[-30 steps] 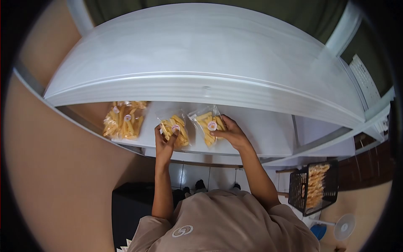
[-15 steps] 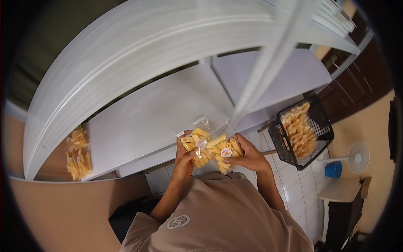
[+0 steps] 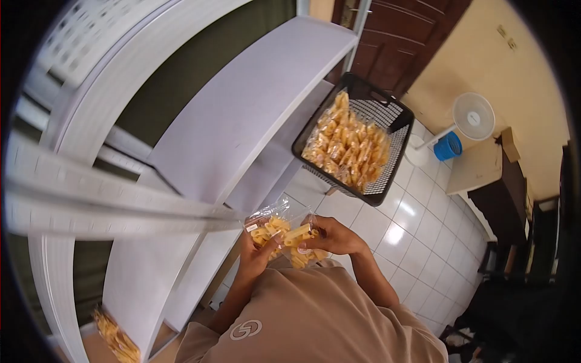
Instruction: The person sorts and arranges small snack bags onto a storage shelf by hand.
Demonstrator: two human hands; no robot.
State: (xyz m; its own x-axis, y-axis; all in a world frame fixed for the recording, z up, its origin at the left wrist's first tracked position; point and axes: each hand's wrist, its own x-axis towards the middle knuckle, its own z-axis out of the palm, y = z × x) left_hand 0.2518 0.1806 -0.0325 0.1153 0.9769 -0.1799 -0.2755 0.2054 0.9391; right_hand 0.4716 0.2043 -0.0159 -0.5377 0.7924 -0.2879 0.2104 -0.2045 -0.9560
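Observation:
My left hand [image 3: 255, 254] grips a clear bag of yellow tube-shaped snacks [image 3: 269, 230], its thumb across the front. Close beside it, my right hand [image 3: 334, 236] holds a second such bag [image 3: 304, 257] from above, fingers bent over the upper part. The two bags touch or overlap in front of my chest. Part of a round label shows near the right fingers. A black basket [image 3: 394, 175] with many similar packed bags [image 3: 348, 145] stands beyond my right hand.
White shelving [image 3: 242, 109] curves along the left, with an upright post [image 3: 121, 209] near my left hand. More snack bags [image 3: 115, 336] lie at the lower left. A fan [image 3: 474, 117], blue bin [image 3: 448, 146], cardboard box [image 3: 478, 166] and brown door [image 3: 402, 39] are at the right.
The view has turned right, so the basket appears nearer the centre and the shelf post farther left. My right hand has shifted from the right bag's side to over its top.

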